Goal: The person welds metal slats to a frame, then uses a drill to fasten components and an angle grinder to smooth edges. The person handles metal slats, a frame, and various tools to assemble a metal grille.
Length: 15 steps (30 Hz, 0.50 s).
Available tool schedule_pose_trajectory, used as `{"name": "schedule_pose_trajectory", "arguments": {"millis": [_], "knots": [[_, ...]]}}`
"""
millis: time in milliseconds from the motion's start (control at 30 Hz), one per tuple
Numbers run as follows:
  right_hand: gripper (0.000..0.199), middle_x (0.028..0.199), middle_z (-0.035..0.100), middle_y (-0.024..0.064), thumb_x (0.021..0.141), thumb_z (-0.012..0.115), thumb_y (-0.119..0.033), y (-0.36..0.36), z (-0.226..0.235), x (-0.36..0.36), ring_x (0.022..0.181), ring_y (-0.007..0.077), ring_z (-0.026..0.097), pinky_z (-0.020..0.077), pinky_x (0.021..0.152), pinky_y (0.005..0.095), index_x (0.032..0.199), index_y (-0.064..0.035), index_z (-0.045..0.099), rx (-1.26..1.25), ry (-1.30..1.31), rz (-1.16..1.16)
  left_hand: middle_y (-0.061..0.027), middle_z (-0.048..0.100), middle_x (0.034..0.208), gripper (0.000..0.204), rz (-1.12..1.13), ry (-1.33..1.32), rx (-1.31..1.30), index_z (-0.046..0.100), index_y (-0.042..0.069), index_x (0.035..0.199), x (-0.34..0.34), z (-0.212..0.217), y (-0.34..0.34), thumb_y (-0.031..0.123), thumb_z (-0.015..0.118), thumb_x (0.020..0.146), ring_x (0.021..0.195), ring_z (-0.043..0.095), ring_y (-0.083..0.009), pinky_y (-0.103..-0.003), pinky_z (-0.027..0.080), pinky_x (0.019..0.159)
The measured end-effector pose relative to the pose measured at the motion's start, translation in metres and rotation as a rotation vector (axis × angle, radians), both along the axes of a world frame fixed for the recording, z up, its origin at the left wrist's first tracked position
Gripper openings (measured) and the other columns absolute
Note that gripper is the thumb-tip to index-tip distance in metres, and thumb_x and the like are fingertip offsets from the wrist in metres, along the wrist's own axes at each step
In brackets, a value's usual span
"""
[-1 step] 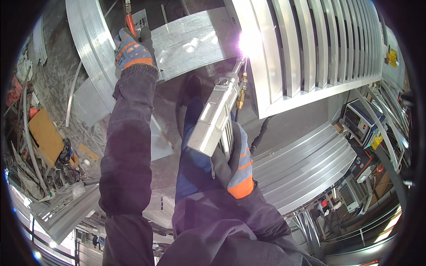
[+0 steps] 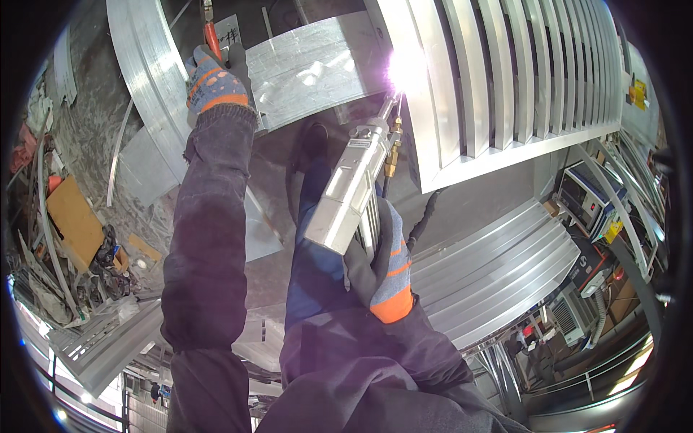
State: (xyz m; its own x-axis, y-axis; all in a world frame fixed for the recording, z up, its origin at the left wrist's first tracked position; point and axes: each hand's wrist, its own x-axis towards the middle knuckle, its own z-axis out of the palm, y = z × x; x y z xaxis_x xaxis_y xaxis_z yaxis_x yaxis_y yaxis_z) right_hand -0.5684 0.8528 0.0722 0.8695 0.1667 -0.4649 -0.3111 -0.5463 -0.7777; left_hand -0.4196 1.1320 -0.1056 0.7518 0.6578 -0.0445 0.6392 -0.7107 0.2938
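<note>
My right hand, in a grey and orange work glove, is closed around the grip of a silver welding gun. The gun's nozzle points up and right, its tip at the side rail of a louvered metal frame. A white-violet welding glare burns there and hides the exact spot of contact. Farther left, my left hand, gloved alike, grips red-handled pliers; their metal end runs up toward the picture's top edge. Beside this hand lies a wide bent metal sheet.
A long curved metal strip lies left of my left hand. Ribbed metal panels are at the lower right, near a boxy machine. Scrap and a tan board lie at the left. A dark cable hangs below the frame.
</note>
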Motion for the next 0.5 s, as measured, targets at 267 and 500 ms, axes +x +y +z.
{"name": "schedule_pose_trajectory", "arguments": {"millis": [267, 500], "knots": [[0.059, 0.118, 0.062, 0.0225, 0.087, 0.067, -0.008, 0.003, 0.002, 0.003, 0.106, 0.0319, 0.064, 0.0508, 0.091, 0.0409, 0.14, 0.007, 0.044, 0.058, 0.037, -0.06, -0.0241, 0.067, 0.121, 0.071, 0.053, 0.064, -0.065, 0.048, 0.002, 0.139, 0.003, 0.006, -0.002, 0.056, 0.064, 0.094, 0.111, 0.066, -0.044, -0.05, 0.054, 0.093], [0.052, 0.109, 0.065, 0.0193, 0.087, 0.066, -0.005, 0.006, 0.009, 0.006, 0.1, 0.0283, 0.066, 0.052, 0.086, 0.0388, 0.134, 0.0071, 0.048, 0.106, 0.027, -0.115, -0.025, 0.068, 0.121, 0.08, 0.033, 0.013, -0.044, 0.047, 0.003, 0.141, 0.001, -0.007, 0.005, 0.063, 0.062, 0.091, 0.113, 0.066, -0.0439, -0.051, 0.054, 0.092]]}}
